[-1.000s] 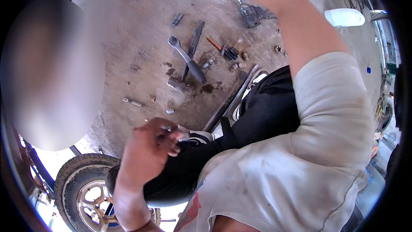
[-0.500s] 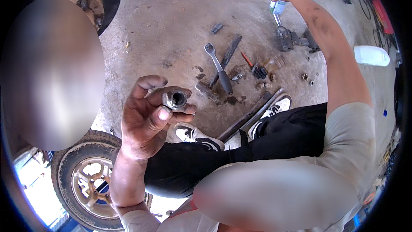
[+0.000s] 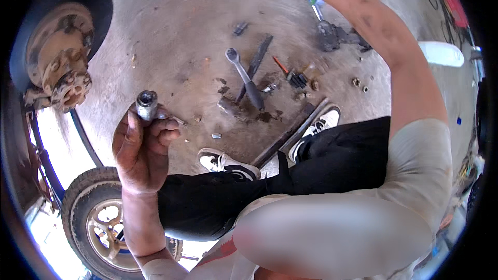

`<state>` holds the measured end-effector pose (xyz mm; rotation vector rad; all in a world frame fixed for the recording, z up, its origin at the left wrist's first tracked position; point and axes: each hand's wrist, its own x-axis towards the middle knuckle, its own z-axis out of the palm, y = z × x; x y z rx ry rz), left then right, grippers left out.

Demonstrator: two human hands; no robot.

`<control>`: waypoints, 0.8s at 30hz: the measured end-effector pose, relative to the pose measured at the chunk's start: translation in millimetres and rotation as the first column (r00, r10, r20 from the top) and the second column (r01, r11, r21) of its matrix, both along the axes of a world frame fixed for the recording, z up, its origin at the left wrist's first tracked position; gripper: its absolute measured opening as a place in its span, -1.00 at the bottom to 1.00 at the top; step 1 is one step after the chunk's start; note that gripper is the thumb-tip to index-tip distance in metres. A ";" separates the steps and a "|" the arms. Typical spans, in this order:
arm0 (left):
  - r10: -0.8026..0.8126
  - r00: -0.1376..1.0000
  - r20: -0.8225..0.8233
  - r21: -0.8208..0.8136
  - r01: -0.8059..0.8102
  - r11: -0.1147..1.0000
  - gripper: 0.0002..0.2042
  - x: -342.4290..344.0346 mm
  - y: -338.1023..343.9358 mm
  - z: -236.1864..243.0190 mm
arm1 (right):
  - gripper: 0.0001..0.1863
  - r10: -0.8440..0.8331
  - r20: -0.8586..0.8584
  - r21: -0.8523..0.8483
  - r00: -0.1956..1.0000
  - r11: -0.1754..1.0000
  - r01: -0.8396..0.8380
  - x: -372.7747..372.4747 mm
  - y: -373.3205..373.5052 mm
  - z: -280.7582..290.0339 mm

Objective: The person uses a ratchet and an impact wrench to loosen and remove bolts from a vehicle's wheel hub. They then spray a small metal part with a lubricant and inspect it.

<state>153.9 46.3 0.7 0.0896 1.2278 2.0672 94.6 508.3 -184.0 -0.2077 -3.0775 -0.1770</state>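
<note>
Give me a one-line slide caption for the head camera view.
Left hand holds up a metal socket above a concrete floor strewn with tools, a wrench among them.

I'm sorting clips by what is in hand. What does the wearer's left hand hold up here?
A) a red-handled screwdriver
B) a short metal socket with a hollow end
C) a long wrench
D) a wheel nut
B: the left hand grips a short grey socket by its fingertips, hollow end up, while the wrench and the screwdriver lie on the floor.
</note>
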 end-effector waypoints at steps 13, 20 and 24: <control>-0.087 0.986 0.143 0.330 0.035 0.943 -0.47 -8.9 10.9 7.0 | -0.61 0.313 -0.712 -0.591 0.629 0.216 -0.777 52.6 -230.4 159.8; -0.066 0.981 0.184 0.197 0.029 0.980 -0.43 -7.8 14.7 12.1 | -0.59 0.354 -0.726 -0.575 0.590 0.159 -0.803 52.2 -248.0 181.5; -0.082 0.976 0.200 0.226 0.035 0.973 -0.57 -8.3 9.1 5.4 | -0.56 0.363 -0.731 -0.549 0.578 0.190 -0.814 53.0 -250.9 186.0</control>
